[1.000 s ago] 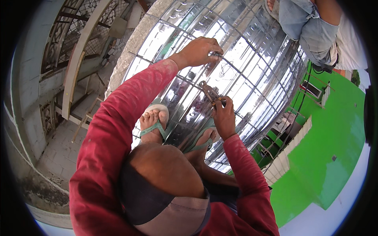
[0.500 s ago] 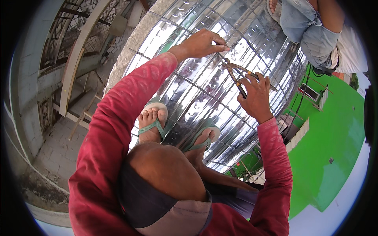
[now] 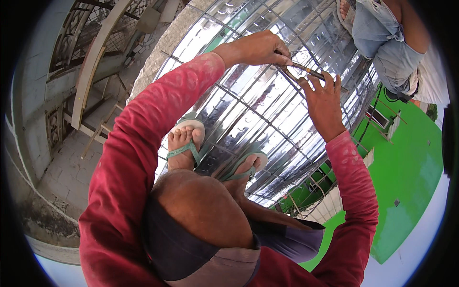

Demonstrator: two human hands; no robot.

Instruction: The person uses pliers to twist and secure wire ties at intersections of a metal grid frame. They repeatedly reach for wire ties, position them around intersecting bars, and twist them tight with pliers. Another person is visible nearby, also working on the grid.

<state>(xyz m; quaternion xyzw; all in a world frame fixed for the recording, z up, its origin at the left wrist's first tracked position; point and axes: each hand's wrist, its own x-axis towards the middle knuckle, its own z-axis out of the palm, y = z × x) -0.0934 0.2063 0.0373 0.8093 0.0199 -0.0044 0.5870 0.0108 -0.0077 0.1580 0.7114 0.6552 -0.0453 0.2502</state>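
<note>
My left hand is closed in a pinch, thumb against fingers, on what looks like a thin tie wire that barely shows. The jaws of a pair of pincers are right by its fingertips and partly hidden. My right hand grips the pincers by their handles, which are spread apart, with fingers raised around them. Below both hands lies a grid of steel mesh over shiny silver corrugated sheeting. My feet, in green-strapped sandals, rest on this mesh.
Another person in torn jeans sits or crouches at the upper right. A rough concrete edge borders the sheeting on the left, with a drop to a paved floor beyond. A bright green wall stands below at right.
My right hand has brought the pincers up and turned them, so their jaws now meet my left fingertips. My left hand has shifted slightly right and up.
</note>
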